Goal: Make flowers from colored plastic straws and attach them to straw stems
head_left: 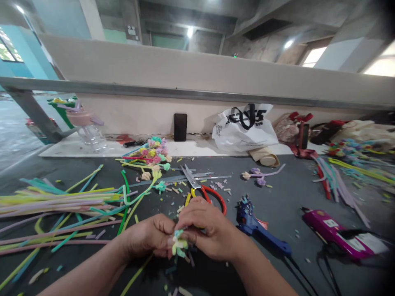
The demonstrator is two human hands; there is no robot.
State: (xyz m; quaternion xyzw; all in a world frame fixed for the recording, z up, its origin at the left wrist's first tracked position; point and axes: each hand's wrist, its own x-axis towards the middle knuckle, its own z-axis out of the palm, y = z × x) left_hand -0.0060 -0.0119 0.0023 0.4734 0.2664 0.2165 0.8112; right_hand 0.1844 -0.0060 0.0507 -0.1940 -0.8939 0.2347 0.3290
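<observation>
A small flower of pale yellow, green and turquoise pipe cleaner pieces (178, 244) sits between my two hands. My left hand (149, 237) is closed, with thumb and fingers pinching the flower's left side. From the right, my right hand (210, 230) bends its fingers over the flower and also pinches it. The fingertips partly hide the flower. Just beyond my right hand lie scissors (197, 183) with red and yellow handles, blades apart. A blue glue gun (259, 230) rests to the right, its nozzle end covered in residue.
Long pastel pipe cleaners (77, 201) spread over the left side of the dark table. Finished fuzzy flowers (154, 150) are heaped at the back. A magenta corded tool (336, 234) lies at right. Behind stand a phone (180, 127), a white bag (245, 129) and a clear cup (88, 133).
</observation>
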